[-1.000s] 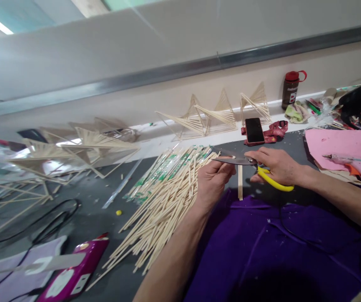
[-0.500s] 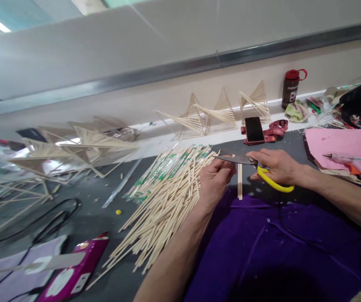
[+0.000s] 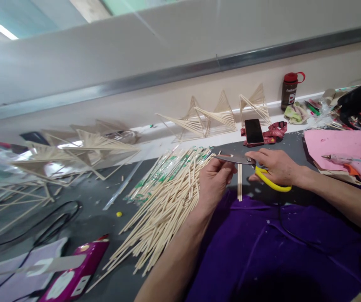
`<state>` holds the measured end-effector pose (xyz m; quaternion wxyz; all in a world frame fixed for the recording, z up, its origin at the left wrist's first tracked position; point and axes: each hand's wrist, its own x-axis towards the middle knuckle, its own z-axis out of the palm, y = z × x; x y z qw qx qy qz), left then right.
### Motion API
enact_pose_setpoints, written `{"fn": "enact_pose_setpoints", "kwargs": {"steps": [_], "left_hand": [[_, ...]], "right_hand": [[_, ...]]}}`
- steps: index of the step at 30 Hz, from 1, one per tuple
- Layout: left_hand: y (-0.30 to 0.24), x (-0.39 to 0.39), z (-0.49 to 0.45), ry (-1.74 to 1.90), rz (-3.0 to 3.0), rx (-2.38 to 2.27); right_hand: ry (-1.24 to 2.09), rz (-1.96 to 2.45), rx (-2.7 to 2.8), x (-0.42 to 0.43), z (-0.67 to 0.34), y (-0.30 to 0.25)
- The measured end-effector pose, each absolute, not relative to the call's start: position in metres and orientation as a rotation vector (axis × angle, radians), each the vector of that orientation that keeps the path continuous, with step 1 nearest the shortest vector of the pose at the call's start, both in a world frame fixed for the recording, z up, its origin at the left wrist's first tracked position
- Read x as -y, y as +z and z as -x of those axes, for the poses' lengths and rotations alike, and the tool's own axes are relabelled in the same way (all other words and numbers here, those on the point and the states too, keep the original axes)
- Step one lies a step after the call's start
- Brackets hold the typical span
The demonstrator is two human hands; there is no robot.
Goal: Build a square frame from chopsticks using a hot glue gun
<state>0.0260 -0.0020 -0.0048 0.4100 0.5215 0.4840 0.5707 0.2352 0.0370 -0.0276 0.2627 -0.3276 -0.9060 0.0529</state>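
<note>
A: The grey table (image 3: 105, 197) is crowded. Where are the scissors (image 3: 240, 159)?
B: At its near edge, above the purple shirt (image 3: 262, 247). The right hand (image 3: 276, 165) is wrapped round their yellow handles.
A: And the left hand (image 3: 213, 178)?
B: Curled tight at the blade tips, beside the stick pile (image 3: 164, 201). What it pinches is hidden. A short stick (image 3: 239, 184) points down between the hands.
A: Any writing?
B: The bottle (image 3: 289, 90) label and the red lanyard (image 3: 273, 131) lettering are both too small to read.

The right hand (image 3: 276, 165) grips yellow-handled scissors (image 3: 252, 167), blades beside the left hand (image 3: 213, 180), which pinches a stick (image 3: 239, 182); a stick pile (image 3: 164, 197) lies on the bench (image 3: 105, 197).
</note>
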Motion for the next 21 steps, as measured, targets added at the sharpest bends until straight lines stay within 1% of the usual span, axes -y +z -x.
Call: {"fn": "enact_pose_setpoints", "kwargs": {"steps": [8,21], "left_hand": [[-0.006,0.005,-0.021,1.495,-1.395,-1.215],[-0.012,0.005,-0.014,1.469,-1.587,-1.243]], "right_hand": [[0.152,0.823,2.441,-0.036,-0.235,-0.028],[0.23,0.752,2.444,-0.036,-0.236,-0.027]]}}
